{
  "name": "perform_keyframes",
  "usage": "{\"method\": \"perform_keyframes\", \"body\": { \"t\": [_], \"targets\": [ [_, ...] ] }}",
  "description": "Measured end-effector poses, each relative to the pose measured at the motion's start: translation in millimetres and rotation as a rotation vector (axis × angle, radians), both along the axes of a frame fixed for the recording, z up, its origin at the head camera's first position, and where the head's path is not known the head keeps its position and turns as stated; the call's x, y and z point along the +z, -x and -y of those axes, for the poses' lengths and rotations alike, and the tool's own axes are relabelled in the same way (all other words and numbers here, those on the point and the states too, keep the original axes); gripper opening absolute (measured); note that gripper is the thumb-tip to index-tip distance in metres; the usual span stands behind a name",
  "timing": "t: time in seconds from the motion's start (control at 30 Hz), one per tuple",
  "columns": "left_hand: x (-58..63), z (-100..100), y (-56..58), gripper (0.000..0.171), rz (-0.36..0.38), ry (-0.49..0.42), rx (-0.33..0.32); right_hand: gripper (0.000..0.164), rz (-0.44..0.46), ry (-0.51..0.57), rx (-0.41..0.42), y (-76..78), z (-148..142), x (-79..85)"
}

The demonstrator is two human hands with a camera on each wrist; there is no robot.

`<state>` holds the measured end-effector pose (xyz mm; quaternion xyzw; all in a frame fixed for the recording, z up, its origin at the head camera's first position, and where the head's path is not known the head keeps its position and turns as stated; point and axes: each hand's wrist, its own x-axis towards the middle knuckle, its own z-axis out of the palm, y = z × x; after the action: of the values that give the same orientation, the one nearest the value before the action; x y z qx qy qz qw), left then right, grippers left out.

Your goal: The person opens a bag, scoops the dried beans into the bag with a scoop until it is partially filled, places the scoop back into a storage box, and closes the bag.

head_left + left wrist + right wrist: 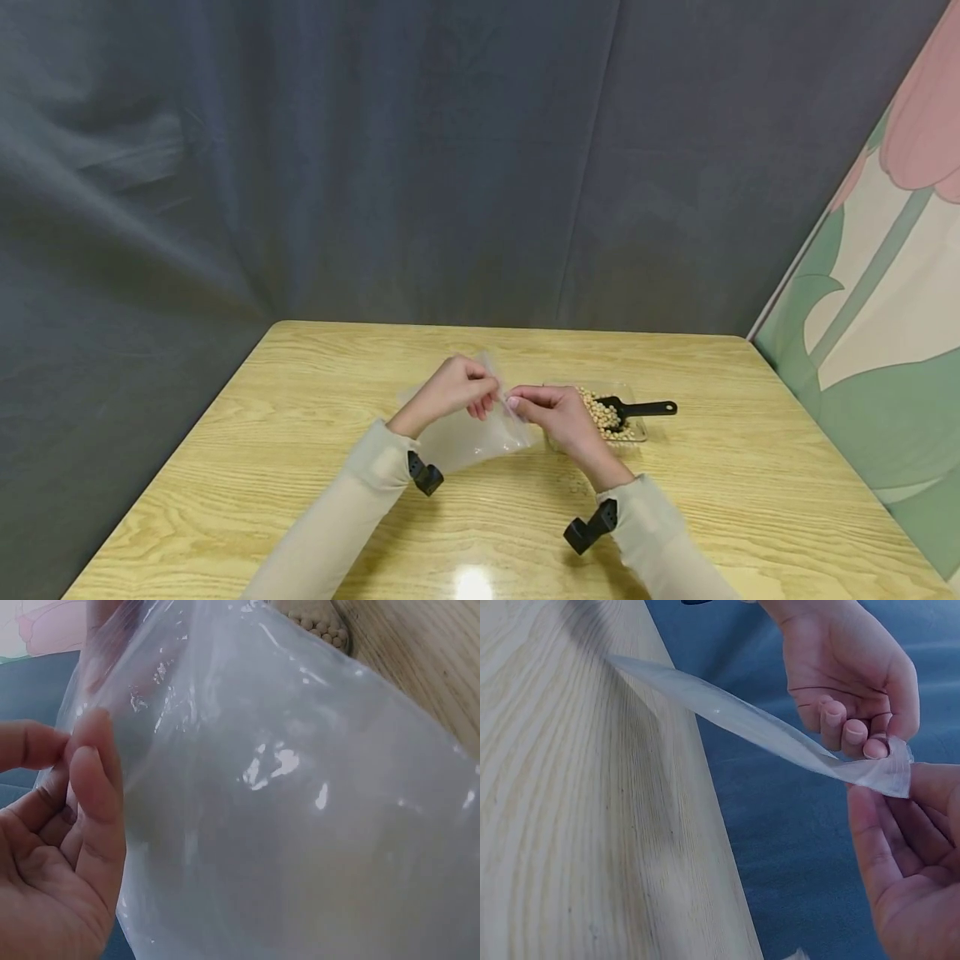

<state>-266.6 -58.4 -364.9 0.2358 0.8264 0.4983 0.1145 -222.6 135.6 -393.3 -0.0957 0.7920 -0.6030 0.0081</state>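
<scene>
A clear plastic bag (468, 437) hangs between the two hands, its top edge at the fingers and its body slanting down to the left over the table. My left hand (459, 388) pinches the top edge between thumb and forefinger, the other fingers curled. Close beside it, my right hand (561, 417) pinches the same edge. In the left wrist view the bag (300, 810) fills most of the frame, looking milky with shiny glints. The right wrist view shows the bag (727, 712) nearly edge-on, with both hands at its top corner.
Right of the bag, partly behind my right hand, stands a clear container (641, 433) of round pale beans (597, 410). A black scoop (648, 409) lies in the beans, its handle over the container's right rim. The wooden table (300, 400) ends at a dark curtain (420, 167).
</scene>
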Motion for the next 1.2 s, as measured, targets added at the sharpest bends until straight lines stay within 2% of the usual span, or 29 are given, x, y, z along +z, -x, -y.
{"method": "perform_keyframes", "body": {
  "t": [0.27, 0.57, 0.87, 1.2],
  "targets": [
    [-1.4, 0.1, -1.7, 0.026, 0.019, -0.01, -0.001, 0.032, 0.017, -0.011, 0.036, -1.1, 2.8, 1.9],
    [-2.7, -0.6, -1.8, 0.027, 0.027, -0.02, -0.005, 0.027, 0.012, -0.036, 0.019, 1.0, 6.9, 1.9],
    [-5.9, 2.5, -1.3, 0.035, 0.012, -0.026, -0.031, 0.022, 0.014, -0.012, 0.004, 3.4, 8.1, 1.2],
    [-5.1, 1.7, -3.7, 0.033, 0.009, -0.035, -0.042, 0.029, 0.017, -0.025, 0.017, 4.4, 9.4, 2.9]
  ]
}}
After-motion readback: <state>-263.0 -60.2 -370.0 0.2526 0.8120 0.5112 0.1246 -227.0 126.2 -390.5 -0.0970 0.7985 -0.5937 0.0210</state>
